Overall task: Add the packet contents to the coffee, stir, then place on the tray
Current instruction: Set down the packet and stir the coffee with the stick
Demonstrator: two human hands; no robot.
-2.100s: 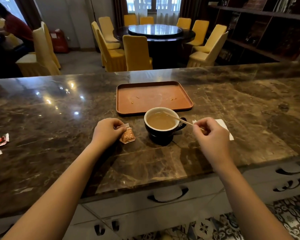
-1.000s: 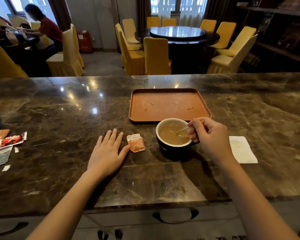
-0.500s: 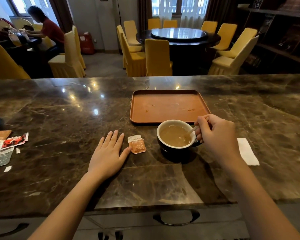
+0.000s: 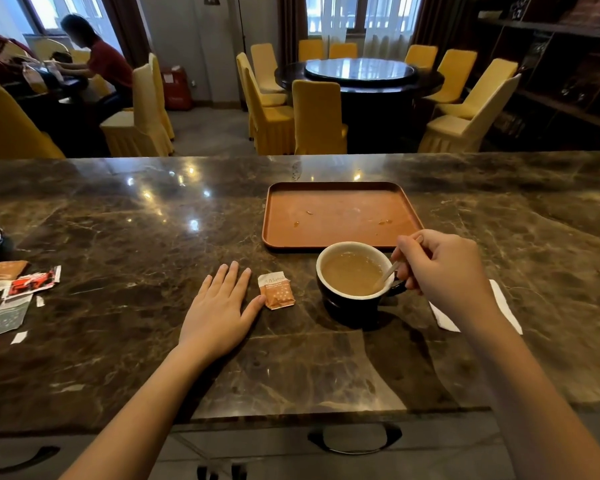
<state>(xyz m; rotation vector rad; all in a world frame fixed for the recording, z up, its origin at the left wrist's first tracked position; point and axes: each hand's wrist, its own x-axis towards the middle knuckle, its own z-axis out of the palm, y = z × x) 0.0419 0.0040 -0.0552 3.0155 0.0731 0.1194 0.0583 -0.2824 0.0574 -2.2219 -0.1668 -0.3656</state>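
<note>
A dark cup [image 4: 347, 308] with a white inside holds light brown coffee and stands on the marble counter just in front of the brown tray [image 4: 340, 192]. My right hand [image 4: 442, 275] is at the cup's right side, closed on a thin stir stick [image 4: 387, 274] whose tip dips into the coffee at the right rim. A small orange packet [image 4: 276, 290] lies flat on the counter left of the cup. My left hand [image 4: 219, 311] rests palm down with fingers spread, its thumb tip touching the packet's lower left corner.
A white napkin [image 4: 503, 303] lies right of the cup, partly under my right forearm. Torn wrappers and packets [image 4: 13, 294] litter the counter's far left by a dark dish. The tray carries a few crumbs. Yellow chairs, a round table and a seated person are beyond the counter.
My left hand let go of the packet and now lies flat beside it. My right hand brought the stick into the cup and has moved it around, now at the right rim.
</note>
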